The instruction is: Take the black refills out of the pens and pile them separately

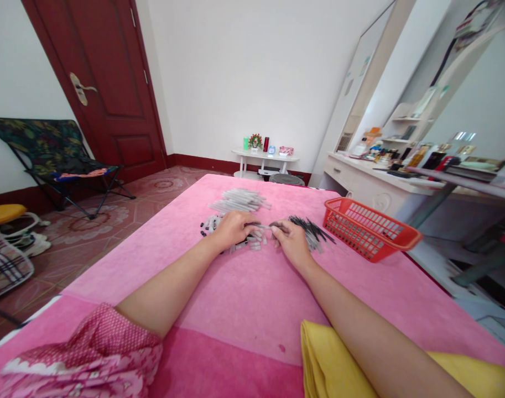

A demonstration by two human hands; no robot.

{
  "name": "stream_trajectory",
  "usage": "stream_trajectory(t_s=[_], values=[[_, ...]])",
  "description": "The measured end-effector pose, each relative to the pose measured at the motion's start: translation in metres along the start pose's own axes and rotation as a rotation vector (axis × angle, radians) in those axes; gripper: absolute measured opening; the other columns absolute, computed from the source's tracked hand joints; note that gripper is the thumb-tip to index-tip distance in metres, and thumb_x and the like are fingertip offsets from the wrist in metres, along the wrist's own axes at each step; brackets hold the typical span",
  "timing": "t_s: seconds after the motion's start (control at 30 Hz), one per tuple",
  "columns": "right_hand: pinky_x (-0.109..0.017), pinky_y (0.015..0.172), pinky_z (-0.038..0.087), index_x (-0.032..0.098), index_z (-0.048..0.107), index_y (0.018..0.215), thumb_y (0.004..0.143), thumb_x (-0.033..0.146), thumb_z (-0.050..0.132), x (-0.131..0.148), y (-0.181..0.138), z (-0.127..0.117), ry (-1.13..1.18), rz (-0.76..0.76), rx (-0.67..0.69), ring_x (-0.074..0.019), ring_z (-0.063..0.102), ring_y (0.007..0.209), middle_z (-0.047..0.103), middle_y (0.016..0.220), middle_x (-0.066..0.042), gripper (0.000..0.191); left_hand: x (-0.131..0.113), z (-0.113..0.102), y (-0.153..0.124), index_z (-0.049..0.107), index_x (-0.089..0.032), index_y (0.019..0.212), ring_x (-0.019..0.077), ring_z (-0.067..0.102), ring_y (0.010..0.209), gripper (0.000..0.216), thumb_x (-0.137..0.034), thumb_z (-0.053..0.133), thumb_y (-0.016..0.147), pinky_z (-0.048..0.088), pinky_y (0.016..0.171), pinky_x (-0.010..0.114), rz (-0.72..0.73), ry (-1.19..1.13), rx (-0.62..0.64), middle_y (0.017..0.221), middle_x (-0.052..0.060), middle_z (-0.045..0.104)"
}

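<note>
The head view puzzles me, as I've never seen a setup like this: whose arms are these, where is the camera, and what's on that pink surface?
There is no machine at work here, just a person's two bare hands. The camera is worn on their head, looking forward and down, so you see roughly what they see. The left hand and right hand appear to hold a slim greyish piece between them, too small to make out fully. On the pink cloth, pale sticks lie beyond the hands, dark sticks beside the right one, and an orange-red basket farther right. A yellow cloth lies nearer the camera.
</note>
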State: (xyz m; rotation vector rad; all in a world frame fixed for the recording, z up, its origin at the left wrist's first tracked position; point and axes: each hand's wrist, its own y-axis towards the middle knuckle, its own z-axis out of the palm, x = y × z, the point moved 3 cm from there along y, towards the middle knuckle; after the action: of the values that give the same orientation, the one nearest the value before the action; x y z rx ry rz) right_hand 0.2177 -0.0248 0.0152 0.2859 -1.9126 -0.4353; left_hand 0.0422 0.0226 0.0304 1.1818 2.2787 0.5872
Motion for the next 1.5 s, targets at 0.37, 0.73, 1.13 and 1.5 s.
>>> stream_trajectory(t_s=[0.37, 0.73, 1.13, 1.5], values=[[-0.024, 0.05, 0.044, 0.016, 0.064, 0.084, 0.076, 0.032, 0.053, -0.005, 0.001, 0.002, -0.072, -0.024, 0.086, -0.013, 0.054, 0.053, 0.062, 0.068, -0.002, 0.022, 0.002, -0.001, 0.0, 0.071, -0.019, 0.094, 0.017, 0.064, 0.08, 0.02, -0.026, 0.06, 0.079, 0.046, 0.074, 0.026, -0.056, -0.073, -0.011, 0.087, 0.006, 0.071], [-0.022, 0.048, 0.042, 0.015, 0.063, 0.08, 0.079, 0.031, 0.051, -0.005, -0.002, 0.003, -0.122, -0.022, 0.14, -0.011, 0.052, 0.048, 0.058, 0.061, 0.001, 0.02, -0.001, 0.002, -0.002, 0.071, -0.021, 0.096, 0.0171, 0.064, 0.083, 0.02, -0.025, 0.058, 0.081, 0.045, 0.075, 0.026, -0.015, -0.005, 0.037, 0.089, 0.004, 0.072], [-0.021, 0.046, 0.043, 0.014, 0.063, 0.085, 0.079, 0.029, 0.051, -0.013, -0.002, 0.005, -0.125, 0.014, 0.167, -0.0098, 0.052, 0.046, 0.058, 0.063, 0.001, 0.02, 0.001, 0.004, -0.002, 0.071, -0.021, 0.098, 0.0175, 0.065, 0.085, 0.022, -0.028, 0.058, 0.081, 0.045, 0.075, 0.025, -0.029, 0.025, 0.061, 0.092, 0.005, 0.072], [-0.022, 0.048, 0.046, 0.015, 0.063, 0.086, 0.079, 0.028, 0.049, -0.018, -0.002, 0.007, -0.181, 0.029, 0.213, -0.0104, 0.055, 0.047, 0.059, 0.063, 0.001, 0.02, 0.001, 0.005, -0.003, 0.071, -0.021, 0.097, 0.0172, 0.064, 0.083, 0.022, -0.028, 0.058, 0.081, 0.044, 0.072, 0.025, -0.018, 0.046, 0.083, 0.091, 0.004, 0.072]])
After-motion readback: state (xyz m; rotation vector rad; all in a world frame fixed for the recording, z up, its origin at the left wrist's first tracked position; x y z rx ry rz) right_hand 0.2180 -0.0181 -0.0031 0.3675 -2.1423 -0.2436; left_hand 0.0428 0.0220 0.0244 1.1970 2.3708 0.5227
